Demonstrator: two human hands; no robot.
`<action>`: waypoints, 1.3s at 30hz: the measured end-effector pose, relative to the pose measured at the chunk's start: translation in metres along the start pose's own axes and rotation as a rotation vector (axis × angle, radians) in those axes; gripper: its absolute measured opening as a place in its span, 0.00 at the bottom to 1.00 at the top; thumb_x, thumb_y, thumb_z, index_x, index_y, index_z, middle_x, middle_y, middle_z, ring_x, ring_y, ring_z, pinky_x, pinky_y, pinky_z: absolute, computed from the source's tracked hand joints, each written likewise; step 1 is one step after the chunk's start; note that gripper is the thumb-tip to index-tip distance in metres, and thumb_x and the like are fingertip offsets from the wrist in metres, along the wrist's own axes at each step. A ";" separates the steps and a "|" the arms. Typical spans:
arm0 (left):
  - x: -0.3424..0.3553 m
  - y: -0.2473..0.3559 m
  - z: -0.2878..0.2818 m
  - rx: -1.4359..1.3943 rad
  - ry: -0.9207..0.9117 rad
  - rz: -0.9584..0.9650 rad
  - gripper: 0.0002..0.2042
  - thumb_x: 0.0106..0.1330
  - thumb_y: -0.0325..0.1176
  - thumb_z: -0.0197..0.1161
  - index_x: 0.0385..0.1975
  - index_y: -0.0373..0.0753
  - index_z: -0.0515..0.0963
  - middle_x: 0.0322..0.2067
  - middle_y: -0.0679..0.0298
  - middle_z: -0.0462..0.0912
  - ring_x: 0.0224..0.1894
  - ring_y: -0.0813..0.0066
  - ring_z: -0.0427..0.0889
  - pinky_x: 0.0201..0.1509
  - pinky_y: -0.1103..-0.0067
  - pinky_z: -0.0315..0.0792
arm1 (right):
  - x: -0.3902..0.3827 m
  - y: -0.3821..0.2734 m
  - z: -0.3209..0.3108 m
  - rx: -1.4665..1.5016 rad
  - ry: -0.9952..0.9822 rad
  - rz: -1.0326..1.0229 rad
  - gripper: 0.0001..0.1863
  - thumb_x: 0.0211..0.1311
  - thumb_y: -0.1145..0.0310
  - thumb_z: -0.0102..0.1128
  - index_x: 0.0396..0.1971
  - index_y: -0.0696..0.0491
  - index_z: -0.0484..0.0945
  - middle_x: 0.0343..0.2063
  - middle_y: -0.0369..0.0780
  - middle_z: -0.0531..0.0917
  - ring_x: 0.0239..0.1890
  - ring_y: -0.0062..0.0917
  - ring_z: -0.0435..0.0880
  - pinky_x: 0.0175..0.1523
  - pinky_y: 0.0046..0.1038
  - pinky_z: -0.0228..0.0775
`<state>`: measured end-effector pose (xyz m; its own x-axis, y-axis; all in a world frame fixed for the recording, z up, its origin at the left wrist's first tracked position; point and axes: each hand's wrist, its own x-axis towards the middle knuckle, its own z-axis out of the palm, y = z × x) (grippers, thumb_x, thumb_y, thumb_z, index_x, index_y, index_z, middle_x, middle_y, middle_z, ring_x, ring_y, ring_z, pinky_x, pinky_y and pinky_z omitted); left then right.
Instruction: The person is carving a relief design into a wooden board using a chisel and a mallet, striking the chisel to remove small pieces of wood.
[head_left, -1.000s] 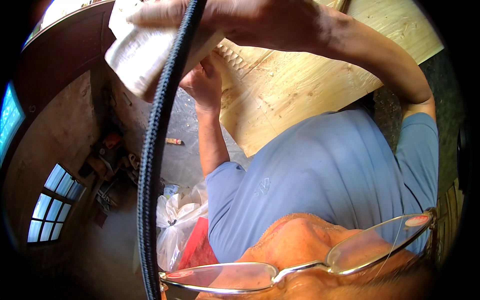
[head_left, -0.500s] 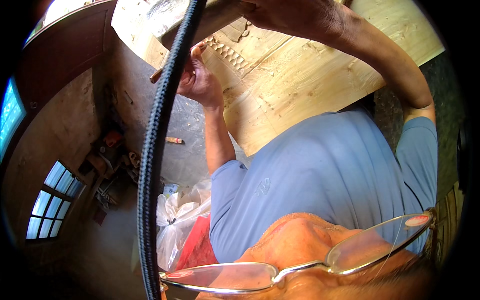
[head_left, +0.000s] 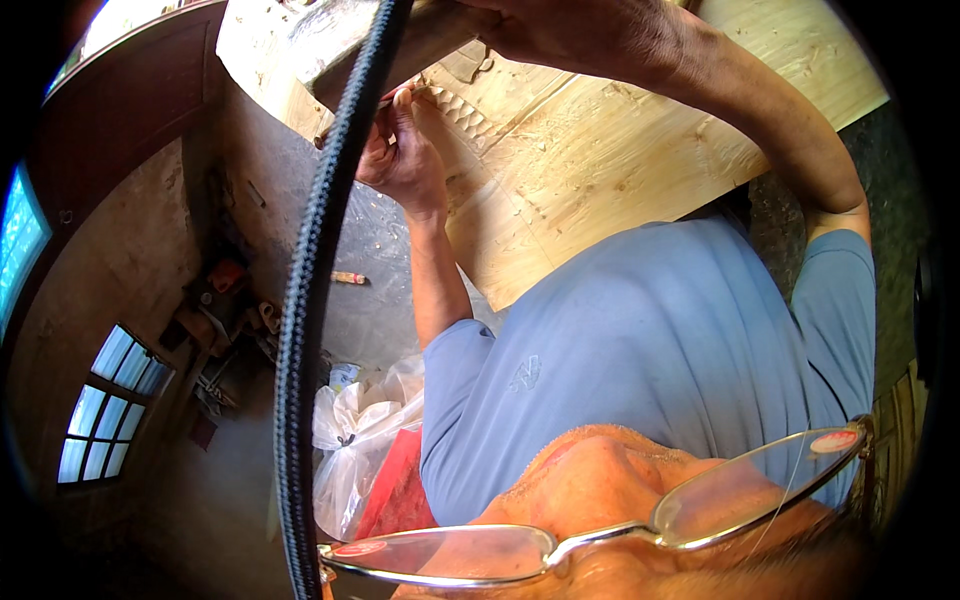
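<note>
A pale wooden board (head_left: 650,130) spans the top of the view, with a scalloped carved band (head_left: 460,113). My left hand (head_left: 400,160) is closed around a thin carving tool (head_left: 322,140) against the board, thumb up, beside that band. My right hand (head_left: 545,25), at the top edge, grips a worn wooden block (head_left: 420,40) just above my left hand; its fingertips are partly hidden. A black braided cable (head_left: 310,280) crosses in front, hiding part of the block and tool.
A small stick (head_left: 348,277) lies on the grey surface below the board. A tied clear plastic bag (head_left: 355,430) and a red object (head_left: 395,480) sit by my left side. Dark clutter (head_left: 215,310), a barred window (head_left: 105,405) and a dark red panel (head_left: 110,110) are at the left.
The block in my right hand has moved up and away from the camera, uncovering more of the carved band. My left hand has shifted slightly right, and the tool has come into sight.
</note>
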<state>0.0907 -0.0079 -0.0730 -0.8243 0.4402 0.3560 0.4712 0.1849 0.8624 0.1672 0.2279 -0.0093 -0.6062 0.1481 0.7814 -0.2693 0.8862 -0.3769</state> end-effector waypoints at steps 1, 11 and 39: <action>0.001 0.003 0.000 -0.008 -0.004 -0.002 0.03 0.72 0.21 0.65 0.40 0.30 0.82 0.36 0.59 0.89 0.38 0.76 0.88 0.47 0.81 0.82 | 0.001 -0.001 -0.001 0.001 0.001 -0.001 0.29 0.58 0.73 0.66 0.62 0.43 0.78 0.30 0.40 0.87 0.27 0.26 0.85 0.30 0.31 0.82; 0.005 0.005 -0.005 0.361 -0.046 0.175 0.04 0.68 0.23 0.70 0.39 0.32 0.84 0.32 0.62 0.91 0.33 0.80 0.89 0.40 0.83 0.79 | 0.003 -0.004 0.009 0.017 0.006 -0.020 0.27 0.57 0.73 0.67 0.60 0.45 0.78 0.30 0.41 0.87 0.28 0.27 0.86 0.31 0.31 0.82; 0.014 0.003 0.000 0.168 -0.098 0.112 0.03 0.67 0.21 0.69 0.37 0.33 0.83 0.31 0.62 0.91 0.33 0.81 0.89 0.41 0.84 0.79 | 0.011 -0.004 0.019 0.029 0.017 -0.032 0.24 0.56 0.72 0.71 0.55 0.51 0.80 0.31 0.43 0.88 0.31 0.32 0.88 0.35 0.32 0.82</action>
<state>0.0806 -0.0017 -0.0655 -0.7333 0.5477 0.4028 0.6106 0.2701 0.7445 0.1475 0.2175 -0.0091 -0.5842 0.1273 0.8016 -0.3102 0.8777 -0.3654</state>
